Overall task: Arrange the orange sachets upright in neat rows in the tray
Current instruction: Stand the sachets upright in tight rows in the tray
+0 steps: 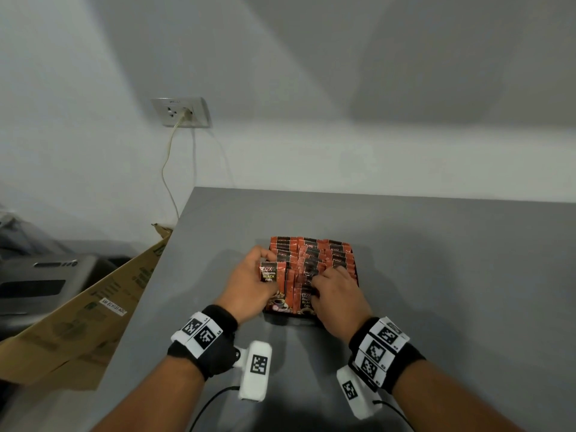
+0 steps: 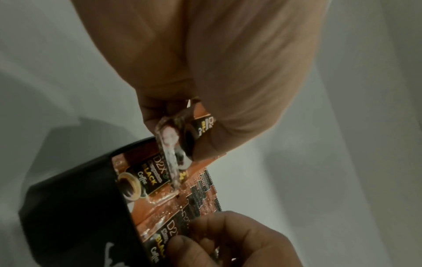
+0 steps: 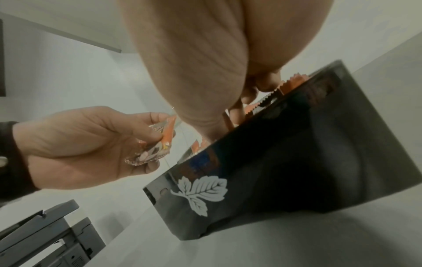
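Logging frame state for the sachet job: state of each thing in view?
left hand: grips one sachet above the tray's left edge
right hand: fingers among the sachets in the tray
sachets in the tray: upright, rows uneven
tray: on the table, nearly full
wall socket: cable plugged in

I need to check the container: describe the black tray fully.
The black tray is a glossy, dark, straight-walled box with a white leaf motif on one outer wall. It sits on the grey table, packed with upright orange sachets that stick up past its rim. The right hand rests on the sachets; the left hand holds one beside it.
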The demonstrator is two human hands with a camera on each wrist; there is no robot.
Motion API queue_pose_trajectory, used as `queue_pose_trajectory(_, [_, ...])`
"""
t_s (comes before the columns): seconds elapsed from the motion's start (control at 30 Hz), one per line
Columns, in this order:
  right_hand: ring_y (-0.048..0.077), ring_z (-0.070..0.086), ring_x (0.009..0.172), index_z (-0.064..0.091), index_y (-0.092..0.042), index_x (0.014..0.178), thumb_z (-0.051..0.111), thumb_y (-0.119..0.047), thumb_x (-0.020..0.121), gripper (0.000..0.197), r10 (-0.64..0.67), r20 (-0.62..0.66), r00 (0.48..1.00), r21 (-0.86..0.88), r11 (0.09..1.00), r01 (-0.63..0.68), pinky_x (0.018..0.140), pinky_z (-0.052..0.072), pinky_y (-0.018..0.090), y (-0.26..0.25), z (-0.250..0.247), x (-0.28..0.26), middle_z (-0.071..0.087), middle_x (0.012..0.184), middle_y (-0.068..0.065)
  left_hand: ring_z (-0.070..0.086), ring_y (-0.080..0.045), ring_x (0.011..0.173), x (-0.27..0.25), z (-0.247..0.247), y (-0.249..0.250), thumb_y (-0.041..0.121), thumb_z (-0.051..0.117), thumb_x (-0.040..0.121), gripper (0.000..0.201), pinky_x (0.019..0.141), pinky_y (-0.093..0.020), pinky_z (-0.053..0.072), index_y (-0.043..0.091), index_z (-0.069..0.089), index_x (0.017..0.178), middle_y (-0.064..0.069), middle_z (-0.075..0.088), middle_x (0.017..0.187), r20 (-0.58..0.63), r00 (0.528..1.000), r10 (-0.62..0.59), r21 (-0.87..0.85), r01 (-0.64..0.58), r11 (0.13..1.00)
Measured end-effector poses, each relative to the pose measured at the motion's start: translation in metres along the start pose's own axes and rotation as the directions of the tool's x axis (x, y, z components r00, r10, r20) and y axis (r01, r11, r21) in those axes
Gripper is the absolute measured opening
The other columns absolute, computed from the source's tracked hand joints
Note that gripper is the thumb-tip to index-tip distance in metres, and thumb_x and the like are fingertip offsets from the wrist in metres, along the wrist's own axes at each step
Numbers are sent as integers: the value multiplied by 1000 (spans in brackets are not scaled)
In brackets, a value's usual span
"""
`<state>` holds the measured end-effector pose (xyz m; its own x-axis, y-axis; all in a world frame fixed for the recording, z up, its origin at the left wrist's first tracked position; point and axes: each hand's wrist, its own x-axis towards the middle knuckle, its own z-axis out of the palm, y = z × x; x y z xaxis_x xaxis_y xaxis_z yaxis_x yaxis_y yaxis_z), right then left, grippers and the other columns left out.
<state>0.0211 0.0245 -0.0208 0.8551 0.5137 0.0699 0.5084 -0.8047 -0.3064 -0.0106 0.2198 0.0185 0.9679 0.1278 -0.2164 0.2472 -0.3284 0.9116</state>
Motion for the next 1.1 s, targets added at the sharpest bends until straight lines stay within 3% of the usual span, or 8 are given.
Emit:
queue_pose_trajectory(0.13, [15,52,98,72,-15,101,64,-14,91,13,93,-87,992,178,981,-76,92,45,25,5,-9,-3,63,99,-4,72,-9,82,-2,1,2,-2,57,92,26,66,-20,56,24,60,98,2,74,95,33,998,55,115,-59,992])
queue_pose_trajectory(0.2, [12,53,100,71,-17,104,62,-9,93,17,197,-127,972,287,945,-155,88,42,18,11,-21,-5,58,103,-7,71,-6,79,-4,0,0,2,51,95,25,68,-25,58,25,60,97,2,73,95,74,994,77,179,-90,980])
queue_pose_trajectory(0.3, [6,50,101,67,-24,109,61,-12,93,21,297,-91,950,292,921,-260,85,35,12,28,-38,-9,55,110,-9,72,-21,82,-4,2,-7,13,54,95,23,73,-43,61,35,60,94,1,73,94,153,985,83,299,-126,946])
queue_pose_trajectory(0.37, [7,53,98,67,-27,104,63,-14,90,20,297,-73,952,283,922,-266,87,42,17,40,-41,-12,61,106,-8,72,-26,81,-3,4,-10,19,57,93,21,70,-47,61,40,60,93,2,72,94,196,977,79,351,-145,925])
queue_pose_trajectory(0.43, [6,56,92,67,-29,101,65,-18,88,17,268,-3,963,260,930,-258,86,49,21,46,-41,-15,62,100,-9,71,-25,77,0,6,-9,21,60,93,20,67,-45,61,41,59,94,5,68,96,202,975,89,393,-164,905])
queue_pose_trajectory(0.57, [6,54,89,69,-23,103,66,-17,89,15,211,89,973,227,947,-226,70,37,10,45,-41,-19,58,102,-8,66,-14,83,8,9,-8,12,61,93,30,72,-30,57,40,54,95,12,62,103,177,977,122,443,-190,876])
queue_pose_trajectory(0.8, [9,48,110,69,-20,109,63,-14,92,19,157,97,983,165,971,-171,98,42,24,42,-31,-18,60,114,-7,56,-1,89,7,6,-21,11,67,87,23,97,-42,48,31,69,97,24,57,97,184,951,248,596,-308,742])
queue_pose_trajectory(1.1, [8,43,119,61,-21,128,62,-28,94,34,178,-82,981,231,961,-155,107,41,32,50,-31,-10,55,128,-6,39,-17,132,8,13,-12,24,56,93,47,115,-38,25,22,55,140,3,50,143,72,943,323,681,-284,675])
